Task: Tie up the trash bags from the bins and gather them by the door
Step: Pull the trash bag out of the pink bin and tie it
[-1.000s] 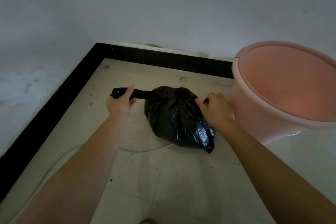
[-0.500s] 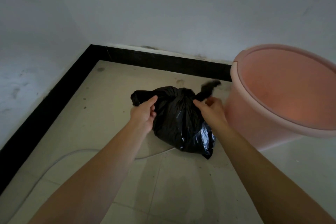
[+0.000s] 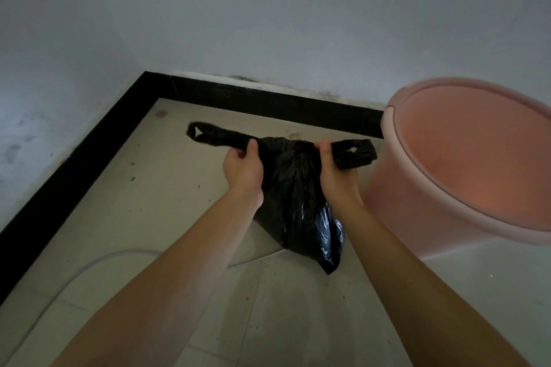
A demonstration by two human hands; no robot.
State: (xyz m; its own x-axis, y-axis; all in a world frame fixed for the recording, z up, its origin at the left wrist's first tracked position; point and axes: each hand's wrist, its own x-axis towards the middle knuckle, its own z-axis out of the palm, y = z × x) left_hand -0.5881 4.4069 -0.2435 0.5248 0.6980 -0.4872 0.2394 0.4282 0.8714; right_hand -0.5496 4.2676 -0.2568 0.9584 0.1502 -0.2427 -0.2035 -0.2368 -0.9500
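My left hand and right hand each clench a handle, both stretched level out from opposite sides of the bag, so I'd cross them over it.

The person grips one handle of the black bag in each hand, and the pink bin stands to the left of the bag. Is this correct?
Not quite. The head view shows the bin to the right of the bag, not the left. The rest holds: the left hand and right hand each grip a handle.
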